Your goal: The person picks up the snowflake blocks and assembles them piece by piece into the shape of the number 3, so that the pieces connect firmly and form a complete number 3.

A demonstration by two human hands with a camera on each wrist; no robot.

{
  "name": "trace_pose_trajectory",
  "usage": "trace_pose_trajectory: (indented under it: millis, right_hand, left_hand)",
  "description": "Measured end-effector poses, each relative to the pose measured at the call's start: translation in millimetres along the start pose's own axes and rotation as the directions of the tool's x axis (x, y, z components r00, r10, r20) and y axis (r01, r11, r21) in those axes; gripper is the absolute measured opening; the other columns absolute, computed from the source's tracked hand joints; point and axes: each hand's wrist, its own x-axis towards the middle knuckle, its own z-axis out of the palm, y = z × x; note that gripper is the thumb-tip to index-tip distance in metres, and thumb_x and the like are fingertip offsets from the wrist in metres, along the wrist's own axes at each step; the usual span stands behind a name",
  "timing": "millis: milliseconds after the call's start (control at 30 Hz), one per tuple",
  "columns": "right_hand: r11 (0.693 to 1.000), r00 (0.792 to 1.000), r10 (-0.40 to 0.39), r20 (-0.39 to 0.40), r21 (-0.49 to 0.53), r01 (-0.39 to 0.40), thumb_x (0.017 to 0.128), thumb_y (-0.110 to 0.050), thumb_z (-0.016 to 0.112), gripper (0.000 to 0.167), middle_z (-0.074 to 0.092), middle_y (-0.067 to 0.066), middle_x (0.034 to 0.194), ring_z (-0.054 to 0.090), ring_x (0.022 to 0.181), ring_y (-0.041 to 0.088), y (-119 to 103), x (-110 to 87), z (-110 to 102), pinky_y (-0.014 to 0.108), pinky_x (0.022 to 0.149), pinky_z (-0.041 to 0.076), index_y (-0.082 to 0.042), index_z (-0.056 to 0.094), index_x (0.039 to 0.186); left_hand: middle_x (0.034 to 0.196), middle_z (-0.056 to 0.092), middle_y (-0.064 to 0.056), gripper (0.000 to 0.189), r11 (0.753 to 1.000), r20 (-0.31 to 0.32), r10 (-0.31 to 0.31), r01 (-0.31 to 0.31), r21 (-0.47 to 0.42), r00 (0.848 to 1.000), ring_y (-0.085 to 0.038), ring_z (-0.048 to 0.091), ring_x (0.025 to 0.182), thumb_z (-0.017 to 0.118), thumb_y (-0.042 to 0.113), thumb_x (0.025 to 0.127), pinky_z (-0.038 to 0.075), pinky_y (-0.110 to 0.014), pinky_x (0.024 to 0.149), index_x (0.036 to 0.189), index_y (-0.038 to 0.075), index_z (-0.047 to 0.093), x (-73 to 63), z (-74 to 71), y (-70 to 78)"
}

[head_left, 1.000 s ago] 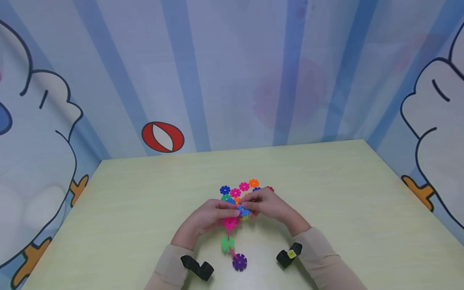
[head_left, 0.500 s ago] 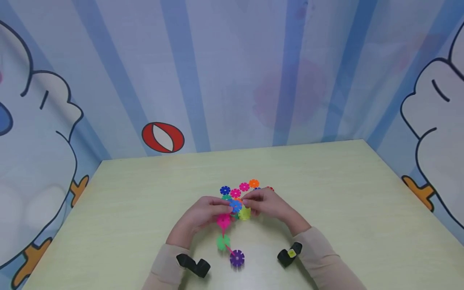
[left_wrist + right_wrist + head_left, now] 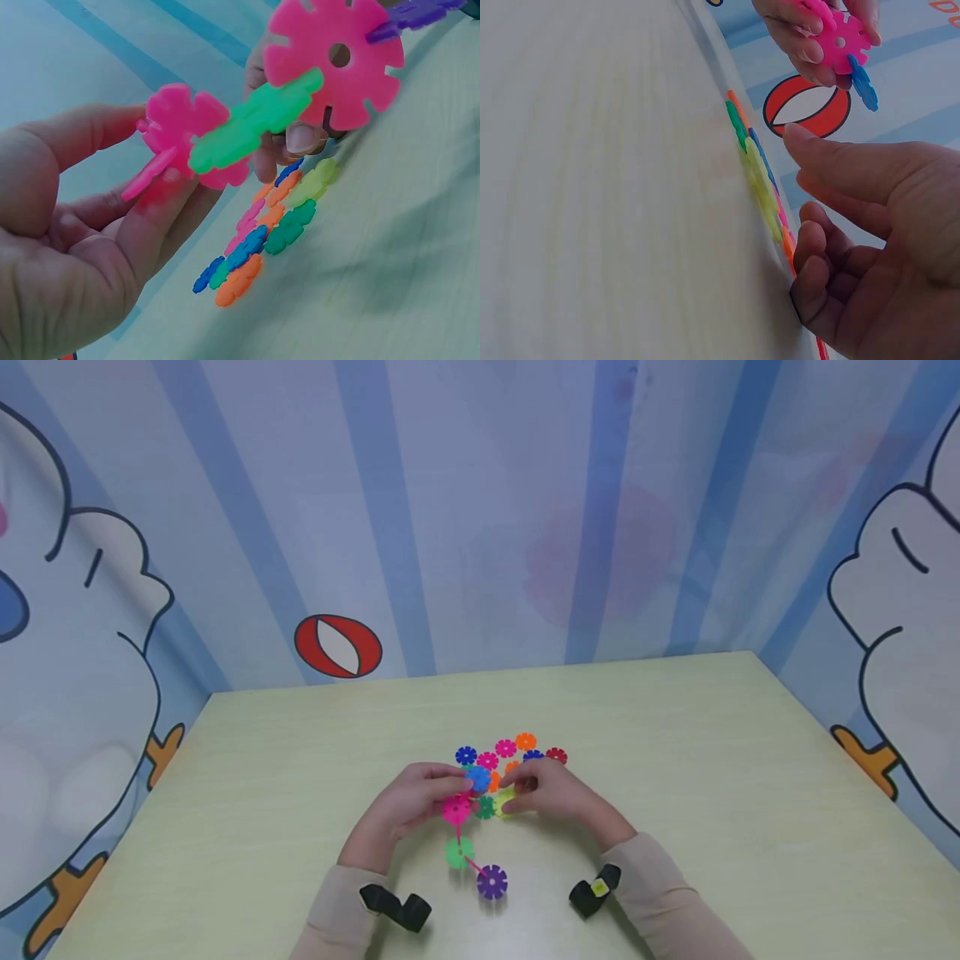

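Note:
My left hand (image 3: 411,797) pinches a chain of slotted plastic snowflake discs and holds it up off the table. At the held end are a blue disc (image 3: 477,779) and a pink disc (image 3: 456,810); a light green disc (image 3: 461,853) follows, with a purple disc (image 3: 492,882) at the near end. In the left wrist view, thumb and fingers grip one pink disc (image 3: 184,124), slotted into others. My right hand (image 3: 555,787) holds nothing, its thumb and forefinger parted over a yellow-green disc (image 3: 502,804) among the loose ones.
Loose discs lie in a cluster beyond the hands, among them a dark green disc (image 3: 485,807), an orange disc (image 3: 526,741) and a red disc (image 3: 557,755). The pale wooden table (image 3: 300,760) meets a printed blue backdrop (image 3: 480,527) at its far edge.
My left hand has drawn the chain a little left, the blue disc going with it. My right hand has let go of the blue disc and lowered toward the yellow-green one.

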Motion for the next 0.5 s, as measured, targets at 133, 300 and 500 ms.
trace_pose_trajectory:
  millis: [133,300,500]
  right_hand:
    - [0.998,1.0,-0.001,-0.001,-0.056,0.001,0.075,-0.016,0.083,0.032,0.059,0.0,0.086,0.049,0.08,0.017,-1.4,1.1,3.3,0.028,0.068,0.045,-0.007,0.072,0.103]
    - [0.995,0.999,0.029,-0.013,-0.092,-0.03,0.073,-0.014,0.084,0.032,0.059,0.0,0.087,0.05,0.084,0.017,-4.1,1.5,5.9,0.028,0.071,0.047,-0.006,0.072,0.101]
    - [0.992,0.999,0.043,-0.027,-0.116,-0.046,0.073,-0.011,0.084,0.027,0.056,0.0,0.084,0.05,0.082,0.017,-5.5,1.6,7.4,0.028,0.071,0.047,-0.006,0.07,0.096]
  left_hand:
    - [0.093,0.067,-0.004,0.039,1.0,0.005,0.007,-0.007,-0.027,1.0,-0.011,0.065,0.08,0.064,0.015,0.092,0.055,-0.023,0.074,0.12,-0.011,0.058,-0.2,-0.4,0.0]
    - [0.09,0.069,-0.002,0.039,0.999,0.018,0.008,-0.007,-0.045,1.0,-0.01,0.066,0.077,0.063,0.014,0.093,0.055,-0.021,0.071,0.121,-0.012,0.058,0.2,-0.5,-0.1]
    - [0.091,0.07,-0.004,0.039,0.999,0.018,0.011,-0.01,-0.045,1.0,-0.011,0.067,0.077,0.063,0.016,0.093,0.055,-0.021,0.07,0.121,-0.011,0.058,-0.4,-0.9,-0.3]
